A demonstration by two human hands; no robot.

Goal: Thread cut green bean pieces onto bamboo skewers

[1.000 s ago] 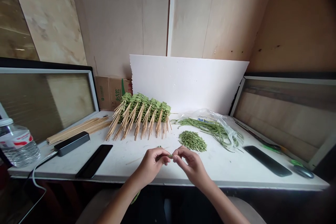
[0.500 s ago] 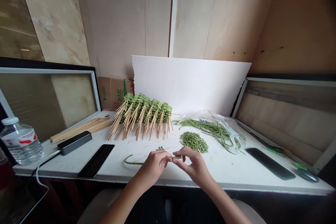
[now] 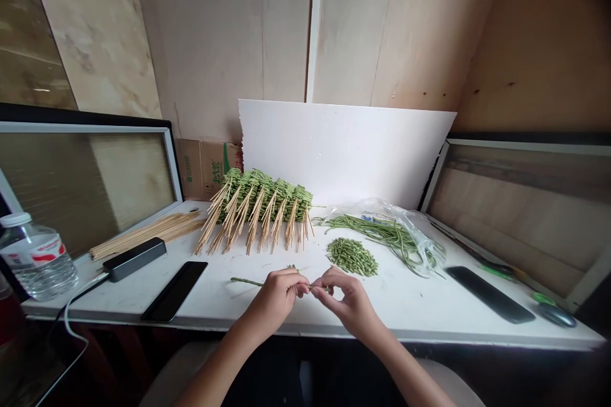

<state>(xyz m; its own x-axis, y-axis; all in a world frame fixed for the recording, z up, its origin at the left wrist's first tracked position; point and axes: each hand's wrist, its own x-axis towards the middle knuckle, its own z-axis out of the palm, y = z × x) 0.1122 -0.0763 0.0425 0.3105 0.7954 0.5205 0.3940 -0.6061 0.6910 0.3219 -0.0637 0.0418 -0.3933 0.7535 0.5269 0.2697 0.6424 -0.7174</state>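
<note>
A long green bean (image 3: 247, 281) runs leftward out of my left hand (image 3: 283, 287), whose fingers are closed around it. My right hand (image 3: 344, 292) pinches the same bean near its right end, so the two hands almost meet above the table's front part. Just behind my fingers a few short cut bean pieces (image 3: 292, 266) show, partly hidden. Beyond my right hand lies a heap of short bean pieces (image 3: 352, 257). Behind that heap, a bunch of long uncut beans (image 3: 382, 234) rests partly in a clear plastic bag (image 3: 414, 235).
Skewers threaded with bean pieces (image 3: 267, 194) are stacked at the back, sticks toward me. Bare bamboo skewers (image 3: 147, 234) lie at left, near a black box (image 3: 134, 259), a phone (image 3: 175, 291) and a water bottle (image 3: 35, 257). A dark flat object (image 3: 491, 294) and mouse (image 3: 556, 315) sit right.
The bean's free left end has gone from curled to nearly straight and its visible length is shorter. Both hands stay close together, with the fingers slightly shifted.
</note>
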